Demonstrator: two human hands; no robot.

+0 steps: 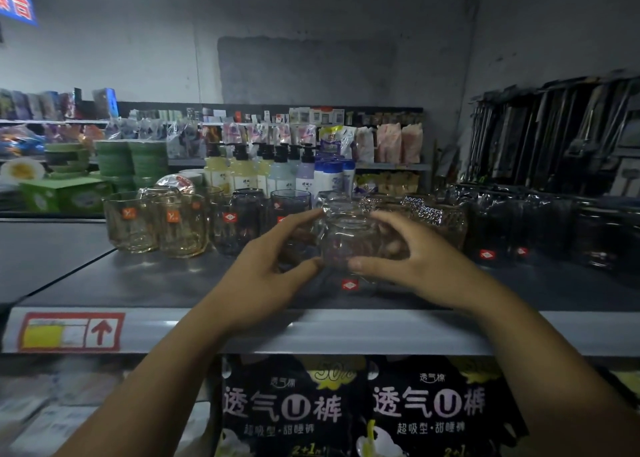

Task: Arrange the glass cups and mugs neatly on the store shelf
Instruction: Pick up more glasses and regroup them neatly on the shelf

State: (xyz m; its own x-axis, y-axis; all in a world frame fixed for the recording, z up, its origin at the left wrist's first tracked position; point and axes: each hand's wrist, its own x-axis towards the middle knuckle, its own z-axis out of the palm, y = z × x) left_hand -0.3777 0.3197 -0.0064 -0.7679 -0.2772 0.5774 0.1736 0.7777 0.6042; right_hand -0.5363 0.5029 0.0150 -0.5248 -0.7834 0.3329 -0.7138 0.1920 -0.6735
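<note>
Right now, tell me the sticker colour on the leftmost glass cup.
Orange-red, on the leftmost glass cup; clearest in the head view.

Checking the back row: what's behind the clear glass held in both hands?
Behind the clear glass, a diamond-textured glass and pump bottles show. Both hands hide its sides.

Just the one head-mounted wide-angle view here, looking forward and slightly down at a store shelf (173,283) from close range, roughly level with its top surface; more aisles show far behind, edges noticeably warped.

A shop: stocked shelves (311,332), price label (69,332), packaged goods (363,408).
</note>
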